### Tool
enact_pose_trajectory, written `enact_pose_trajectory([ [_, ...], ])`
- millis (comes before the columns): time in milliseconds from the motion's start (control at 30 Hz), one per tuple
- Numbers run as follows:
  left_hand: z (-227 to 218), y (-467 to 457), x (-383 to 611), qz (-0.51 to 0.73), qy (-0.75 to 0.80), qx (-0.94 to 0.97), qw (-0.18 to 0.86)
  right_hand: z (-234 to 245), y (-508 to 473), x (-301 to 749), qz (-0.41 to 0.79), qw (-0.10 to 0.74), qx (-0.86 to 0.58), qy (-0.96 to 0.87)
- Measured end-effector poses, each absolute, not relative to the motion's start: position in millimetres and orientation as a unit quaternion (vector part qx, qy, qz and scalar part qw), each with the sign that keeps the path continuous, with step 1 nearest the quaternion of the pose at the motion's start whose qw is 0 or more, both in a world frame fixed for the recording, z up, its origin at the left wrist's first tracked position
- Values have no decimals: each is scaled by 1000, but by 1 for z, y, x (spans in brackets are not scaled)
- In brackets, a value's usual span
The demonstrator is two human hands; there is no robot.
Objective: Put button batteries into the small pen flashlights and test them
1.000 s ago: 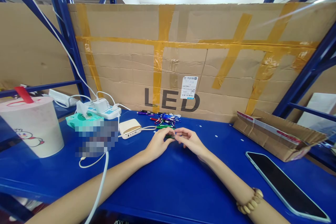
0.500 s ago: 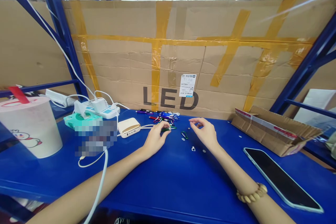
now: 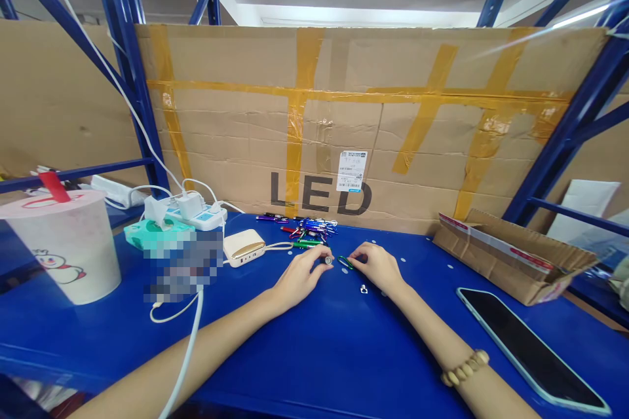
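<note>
My left hand (image 3: 301, 278) is closed in a pinch on a small cylinder (image 3: 328, 260), whose round silvery end points towards me; its body is hidden by the fingers. To the right, my right hand (image 3: 379, 267) pinches the end of a green carabiner (image 3: 344, 262) at the table surface. Just in front of that hand lies a small silver metal piece (image 3: 363, 289). Behind my left hand is a green pen-like stick (image 3: 305, 244). Further back, a loose pile of blue, red and purple pen-like pieces (image 3: 314, 227) lies near the cardboard.
A white power bank (image 3: 244, 247) with a cable, a power strip (image 3: 204, 216), a teal packet (image 3: 157, 234) and a paper cup (image 3: 73, 255) are on the left. A phone (image 3: 533, 347) and an open cardboard box (image 3: 511, 255) occupy the right of the blue table (image 3: 314, 353).
My right hand has come down onto the green carabiner. My left hand has shifted right and towards me, the small cylinder now showing in its fingers. The camera view has tilted up slightly.
</note>
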State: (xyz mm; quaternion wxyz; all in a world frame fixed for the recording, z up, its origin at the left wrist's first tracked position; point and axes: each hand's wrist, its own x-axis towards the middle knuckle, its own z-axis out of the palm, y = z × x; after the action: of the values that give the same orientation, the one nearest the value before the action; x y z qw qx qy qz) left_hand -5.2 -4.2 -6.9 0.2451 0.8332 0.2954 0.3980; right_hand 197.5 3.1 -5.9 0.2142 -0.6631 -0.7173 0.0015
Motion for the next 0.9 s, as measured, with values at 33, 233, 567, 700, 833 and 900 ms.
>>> enact_pose_trajectory([
  [33,-7,-5,-5,396,297,833,246,-6,3,197,8,221,-670,-709],
  [233,-11,-3,-4,406,297,819,275,-13,6,199,13,234,-670,-704],
  [567,-12,-3,-5,388,286,843,240,-12,5,201,-4,198,-675,-711],
  [700,-11,-4,-5,393,282,843,236,-11,6,201,32,222,-681,-697],
  [833,-10,-5,-5,390,282,845,232,-13,9,200,107,301,-646,-693],
  [900,-10,-5,-5,392,288,841,237,-14,11,199,131,331,-631,-689],
])
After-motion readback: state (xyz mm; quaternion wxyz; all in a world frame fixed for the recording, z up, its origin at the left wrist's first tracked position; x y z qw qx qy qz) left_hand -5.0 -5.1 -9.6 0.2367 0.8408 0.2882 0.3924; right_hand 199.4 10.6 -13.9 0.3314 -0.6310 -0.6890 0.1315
